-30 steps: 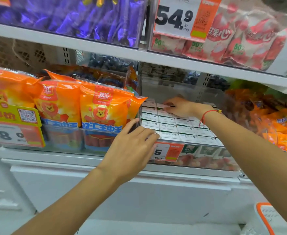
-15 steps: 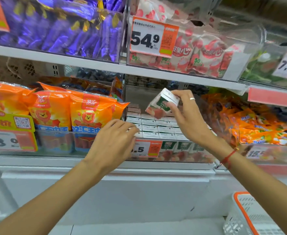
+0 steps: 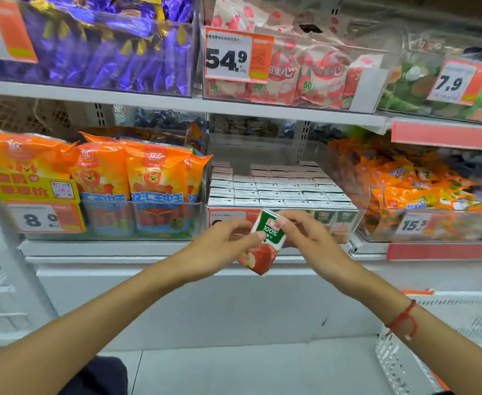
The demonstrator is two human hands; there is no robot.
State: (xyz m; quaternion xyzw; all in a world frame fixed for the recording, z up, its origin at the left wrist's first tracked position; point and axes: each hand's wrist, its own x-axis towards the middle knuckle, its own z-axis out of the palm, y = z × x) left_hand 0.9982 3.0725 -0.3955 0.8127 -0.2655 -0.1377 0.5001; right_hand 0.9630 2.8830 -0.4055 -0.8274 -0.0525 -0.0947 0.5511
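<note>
Holding a juice carton (image 3: 264,246) before the shelf, left hand (image 3: 219,246) pinching it from 9 o'clock, right hand (image 3: 309,238) from 3, long axis tilted 1-to-7 o'clock, basket (image 3: 399,357) at 4 o'clock, nearer the right.

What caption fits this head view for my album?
Left hand and right hand hold a juice carton before the shelf.

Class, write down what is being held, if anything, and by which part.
A small apple juice carton: the right hand pinches its top end, the left hand its left edge.
</note>
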